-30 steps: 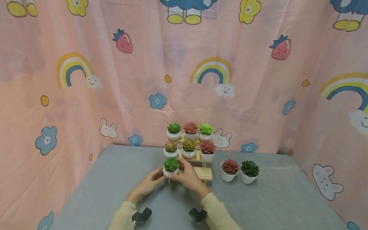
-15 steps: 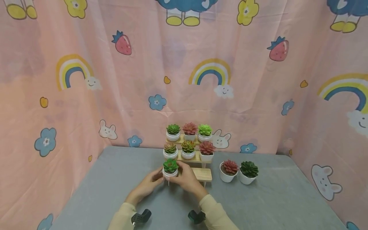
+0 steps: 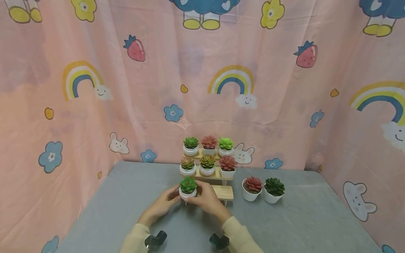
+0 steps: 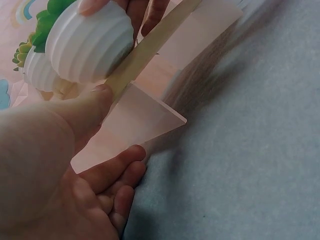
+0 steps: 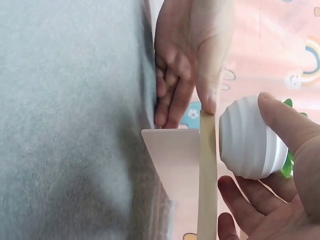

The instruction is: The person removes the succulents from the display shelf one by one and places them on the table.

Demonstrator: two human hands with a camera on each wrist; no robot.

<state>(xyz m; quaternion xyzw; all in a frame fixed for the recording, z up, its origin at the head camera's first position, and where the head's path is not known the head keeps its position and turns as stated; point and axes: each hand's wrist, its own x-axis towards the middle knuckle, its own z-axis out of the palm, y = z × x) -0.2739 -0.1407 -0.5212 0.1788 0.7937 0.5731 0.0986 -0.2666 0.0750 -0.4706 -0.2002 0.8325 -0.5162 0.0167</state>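
Note:
A green artificial succulent in a ribbed white pot (image 3: 188, 192) is at the left end of the lowest shelf (image 3: 223, 193) of a tiered wooden plant stand. My right hand (image 3: 207, 199) holds this pot, thumb on its side and fingers behind it, as the right wrist view shows. The base of the pot (image 5: 247, 137) is right at the board (image 5: 207, 185); whether they touch I cannot tell. My left hand (image 3: 162, 203) grips the shelf's end, its thumb (image 4: 92, 107) against the wood and its curled fingers by the white support leg (image 4: 132, 125).
Several potted succulents fill the two upper shelves, among them a red one (image 3: 227, 163) and a bright green one (image 3: 225, 144). Right of the stand, a red succulent (image 3: 253, 184) and a dark green one (image 3: 274, 186) stand on the grey table (image 3: 300, 218). A patterned pink curtain (image 3: 152, 84) hangs behind.
The green succulent in my right hand has shifted slightly toward me over the lowest shelf. My left hand stays at the shelf's end. The head view has tilted a little.

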